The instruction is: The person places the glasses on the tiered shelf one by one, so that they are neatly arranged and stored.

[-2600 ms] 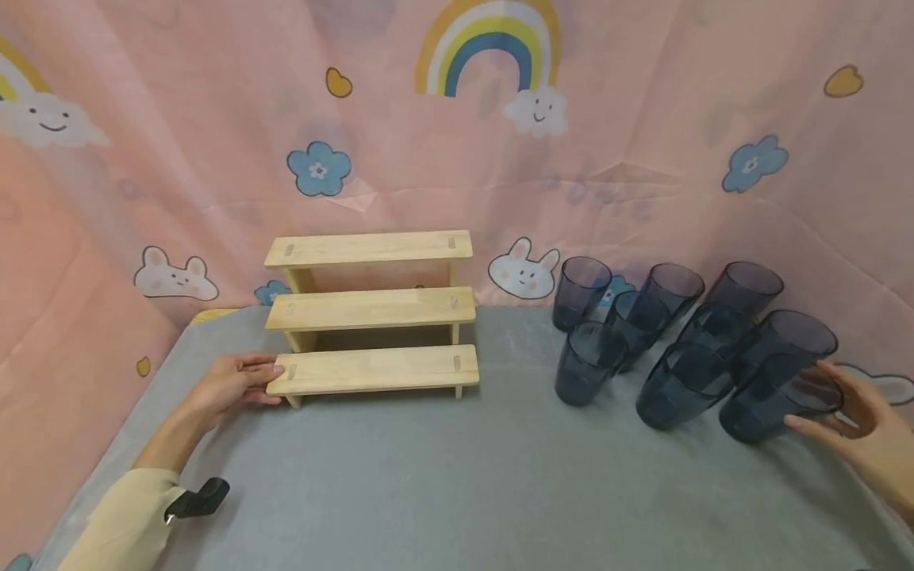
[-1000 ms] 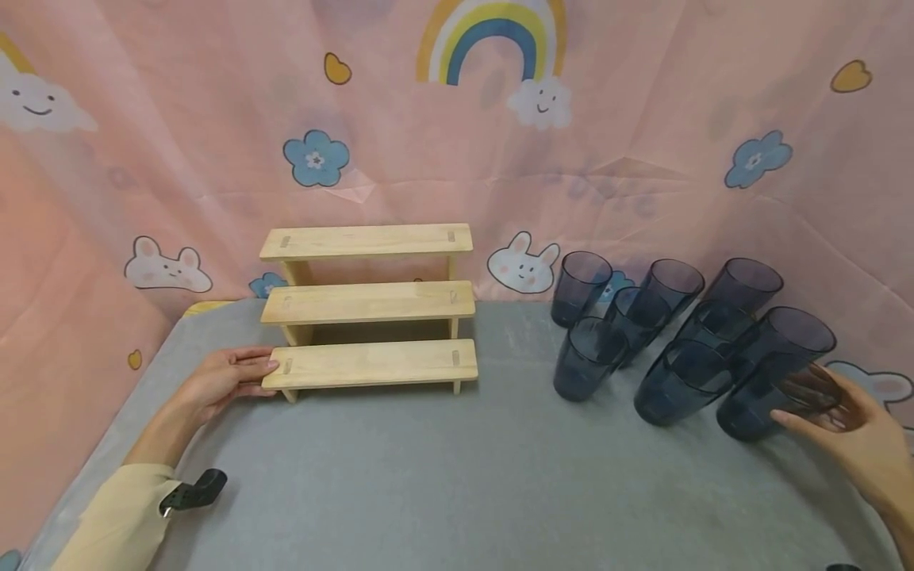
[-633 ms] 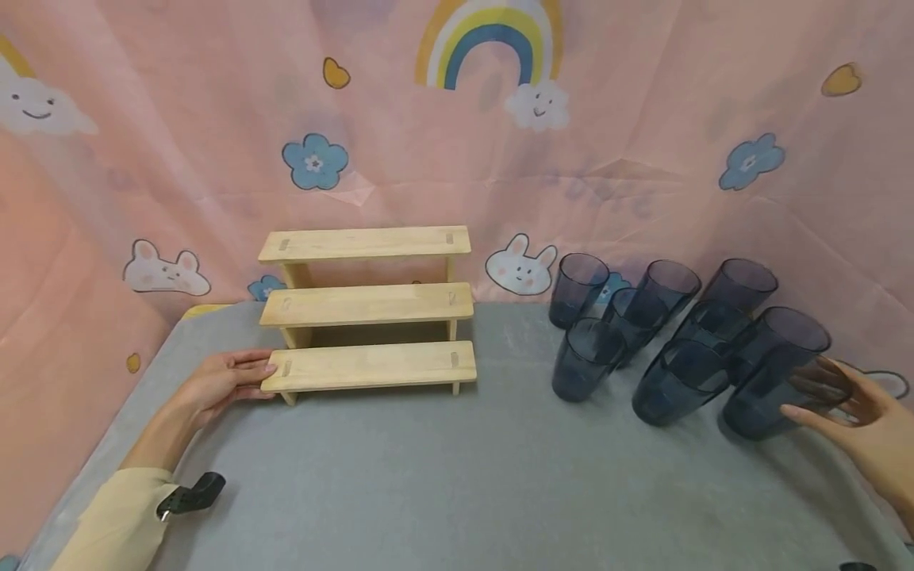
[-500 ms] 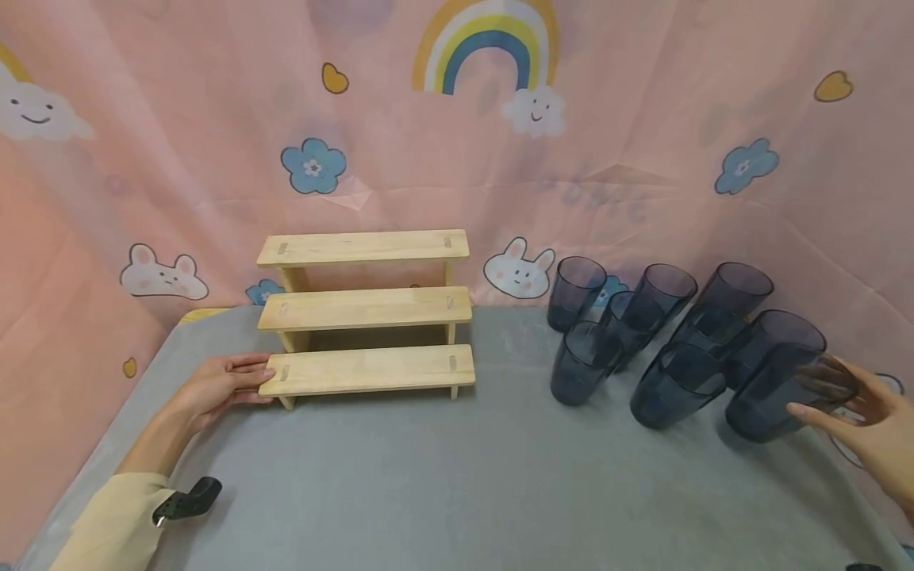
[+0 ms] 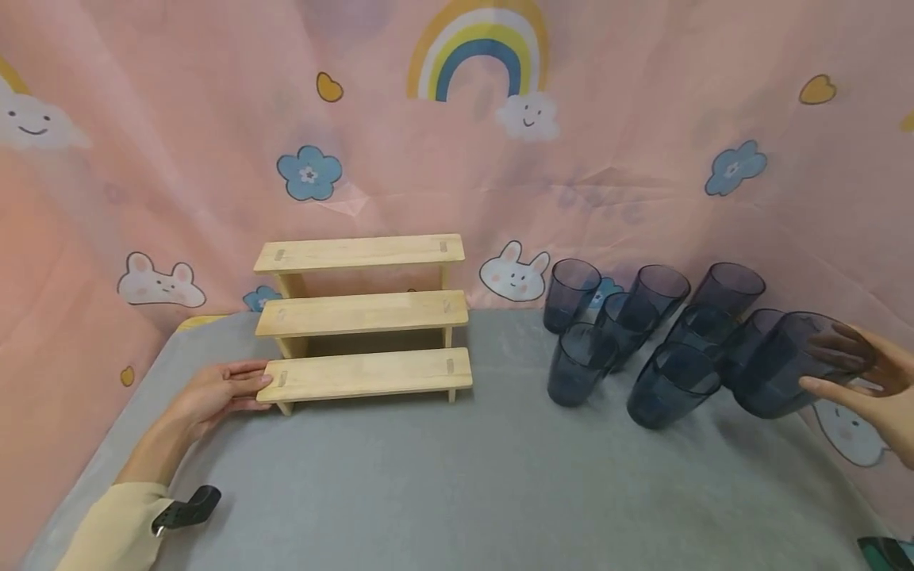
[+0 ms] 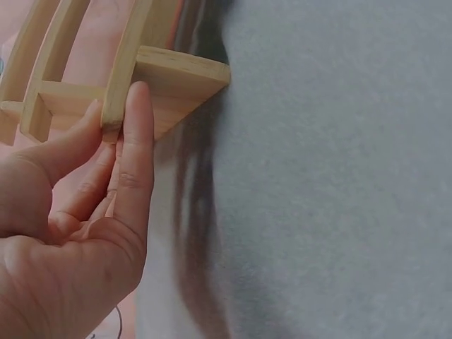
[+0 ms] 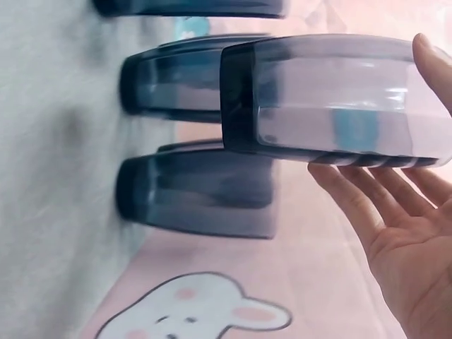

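A three-tier wooden shelf [image 5: 371, 371] stands on the grey table at the left. My left hand [image 5: 217, 395] pinches the left end of its lowest board, thumb on top and fingers below, as the left wrist view shows. At the right, my right hand [image 5: 874, 388] grips a dark blue see-through glass [image 5: 778, 373] near its rim, thumb on one side and fingers on the other. This glass [image 7: 325, 102] is tilted and raised off the table. Several matching glasses [image 5: 671, 388] stand upright close beside it.
The grey tabletop [image 5: 457, 484] stretches across the front. A pink printed cloth [image 5: 400, 174] hangs behind and along both sides, close to the shelf and the rear glasses. A dark object [image 5: 885, 551] shows at the lower right corner.
My right hand has lifted the front right glass off the table, moving it up and slightly right. My left hand stays on the shelf. The head view has shifted slightly.
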`<state>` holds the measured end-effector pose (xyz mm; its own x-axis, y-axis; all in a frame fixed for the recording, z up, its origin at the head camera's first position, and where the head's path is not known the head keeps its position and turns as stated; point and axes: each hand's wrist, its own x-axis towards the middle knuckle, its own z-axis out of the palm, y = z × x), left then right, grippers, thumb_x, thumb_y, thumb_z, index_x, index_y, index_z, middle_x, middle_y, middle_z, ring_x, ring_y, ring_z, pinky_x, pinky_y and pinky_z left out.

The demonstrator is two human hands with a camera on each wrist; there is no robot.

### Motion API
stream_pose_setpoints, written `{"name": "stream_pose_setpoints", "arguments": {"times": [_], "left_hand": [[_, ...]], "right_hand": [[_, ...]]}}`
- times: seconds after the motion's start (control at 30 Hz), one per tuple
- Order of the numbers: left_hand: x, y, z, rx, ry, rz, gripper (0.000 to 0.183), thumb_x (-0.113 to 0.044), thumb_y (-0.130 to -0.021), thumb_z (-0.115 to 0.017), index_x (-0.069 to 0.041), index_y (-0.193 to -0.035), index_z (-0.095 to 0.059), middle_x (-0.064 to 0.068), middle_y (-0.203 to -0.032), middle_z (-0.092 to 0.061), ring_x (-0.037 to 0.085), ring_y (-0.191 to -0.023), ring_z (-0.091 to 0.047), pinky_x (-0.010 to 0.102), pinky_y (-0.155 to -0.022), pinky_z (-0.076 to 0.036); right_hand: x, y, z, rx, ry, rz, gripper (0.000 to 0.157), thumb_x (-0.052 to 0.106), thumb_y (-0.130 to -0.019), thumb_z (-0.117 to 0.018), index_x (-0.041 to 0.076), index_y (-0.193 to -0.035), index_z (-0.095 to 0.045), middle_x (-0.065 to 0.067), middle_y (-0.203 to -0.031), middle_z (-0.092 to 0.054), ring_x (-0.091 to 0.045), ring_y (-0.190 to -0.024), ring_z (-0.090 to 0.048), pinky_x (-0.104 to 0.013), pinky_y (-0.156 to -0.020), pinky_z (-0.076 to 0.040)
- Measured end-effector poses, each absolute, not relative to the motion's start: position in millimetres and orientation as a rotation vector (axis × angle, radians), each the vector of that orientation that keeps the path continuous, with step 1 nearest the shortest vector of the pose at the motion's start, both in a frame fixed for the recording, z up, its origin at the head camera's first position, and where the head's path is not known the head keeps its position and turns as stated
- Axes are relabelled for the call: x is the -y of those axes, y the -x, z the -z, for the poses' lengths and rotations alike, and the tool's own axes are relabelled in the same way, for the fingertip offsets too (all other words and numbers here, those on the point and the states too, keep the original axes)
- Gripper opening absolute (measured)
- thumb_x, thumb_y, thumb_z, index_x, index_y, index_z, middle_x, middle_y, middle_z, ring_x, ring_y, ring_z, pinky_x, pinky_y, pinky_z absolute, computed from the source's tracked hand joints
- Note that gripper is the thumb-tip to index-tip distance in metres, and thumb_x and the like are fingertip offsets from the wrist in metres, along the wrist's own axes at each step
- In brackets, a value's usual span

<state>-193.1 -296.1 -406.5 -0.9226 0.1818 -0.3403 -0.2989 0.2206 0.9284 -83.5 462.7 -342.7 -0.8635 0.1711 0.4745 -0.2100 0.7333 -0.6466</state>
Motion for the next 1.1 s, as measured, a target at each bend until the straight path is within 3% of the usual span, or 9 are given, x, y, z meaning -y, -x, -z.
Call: {"name": "stream_pose_setpoints", "arguments": {"times": [0.13,0.27,0.33,0.4,0.57,0.8,0.93,1.03,1.1], "left_hand": [[299.5,187.3,411.2,-2.079,0.128,-1.802,0.071,-0.017,-0.098,-0.062,0.015,-0.148,-0.023,-0.004,-0.108,-0.060,0.010,-0.090,-0.067,0.035,-0.083,-0.058],[299.7,188.0,412.5,-2.069,0.141,-1.812,0.074,-0.020,-0.098,-0.063,0.014,-0.149,-0.022,-0.001,-0.111,-0.059,0.011,-0.091,-0.067,0.035,-0.084,-0.057],[299.6,188.7,412.5,-2.058,0.154,-1.818,0.075,-0.021,-0.097,-0.064,0.013,-0.149,-0.021,0.000,-0.112,-0.058,0.011,-0.091,-0.067,0.035,-0.085,-0.057],[299.5,188.9,412.1,-2.046,0.164,-1.825,0.076,-0.021,-0.097,-0.064,0.013,-0.150,-0.021,0.000,-0.113,-0.057,0.010,-0.092,-0.067,0.035,-0.085,-0.057],[300.3,188.9,412.4,-2.032,0.166,-1.842,0.076,-0.021,-0.098,-0.064,0.012,-0.150,-0.020,0.001,-0.114,-0.056,0.010,-0.092,-0.066,0.034,-0.085,-0.057],[301.2,188.6,414.1,-2.017,0.150,-1.861,0.074,-0.020,-0.098,-0.062,0.012,-0.150,-0.020,-0.002,-0.111,-0.059,0.011,-0.092,-0.067,0.034,-0.085,-0.057],[300.3,189.7,412.9,-2.019,0.148,-1.858,0.075,-0.021,-0.098,-0.063,0.012,-0.150,-0.020,-0.002,-0.112,-0.059,0.011,-0.092,-0.067,0.035,-0.085,-0.057],[300.2,189.9,412.6,-2.014,0.146,-1.864,0.076,-0.022,-0.097,-0.064,0.012,-0.150,-0.021,-0.002,-0.111,-0.060,0.012,-0.092,-0.068,0.035,-0.084,-0.057],[300.9,188.7,413.5,-1.996,0.152,-1.879,0.076,-0.021,-0.097,-0.064,0.012,-0.150,-0.020,-0.004,-0.108,-0.062,0.012,-0.092,-0.068,0.035,-0.084,-0.057]], "right_hand": [[-458.5,90.7,331.1,2.445,-0.020,-0.972,0.080,-0.012,-0.084,-0.069,0.016,-0.152,-0.037,0.031,-0.123,-0.047,0.020,-0.098,-0.044,-0.002,-0.088,-0.037],[-454.4,94.3,320.6,2.509,0.027,-0.954,0.076,-0.003,-0.093,-0.062,0.021,-0.156,-0.026,0.031,-0.135,-0.041,0.022,-0.111,-0.037,-0.030,-0.119,-0.020],[-451.2,96.4,315.2,2.529,0.041,-0.941,0.074,0.000,-0.095,-0.059,0.021,-0.157,-0.023,0.031,-0.138,-0.038,0.022,-0.117,-0.034,-0.049,-0.120,-0.012],[-447.8,100.0,310.4,2.561,0.054,-0.903,0.075,0.004,-0.097,-0.059,0.020,-0.158,-0.019,0.026,-0.146,-0.033,0.021,-0.123,-0.028,-0.054,-0.119,-0.010],[-443.0,107.3,304.8,2.544,0.072,-0.906,0.075,0.005,-0.095,-0.063,0.023,-0.157,-0.023,0.016,-0.150,-0.037,0.015,-0.129,-0.030,-0.049,-0.120,-0.015],[-434.4,120.3,302.0,2.530,0.080,-0.947,0.077,0.011,-0.092,-0.069,0.025,-0.155,-0.028,0.024,-0.139,-0.044,0.012,-0.129,-0.034,-0.051,-0.120,-0.013],[-423.4,125.4,296.9,2.554,0.137,-1.014,0.078,0.018,-0.094,-0.068,0.030,-0.156,-0.023,0.007,-0.152,-0.039,-0.020,-0.146,-0.025,-0.067,-0.113,-0.009],[-413.2,129.8,292.0,2.586,0.158,-1.060,0.078,0.021,-0.095,-0.067,0.031,-0.157,-0.020,-0.015,-0.157,-0.030,-0.049,-0.143,-0.016,-0.076,-0.106,-0.008],[-406.3,134.4,288.8,2.615,0.176,-1.062,0.079,0.026,-0.094,-0.068,0.033,-0.157,-0.020,-0.019,-0.158,-0.026,-0.056,-0.140,-0.015,-0.078,-0.103,-0.012]]}}
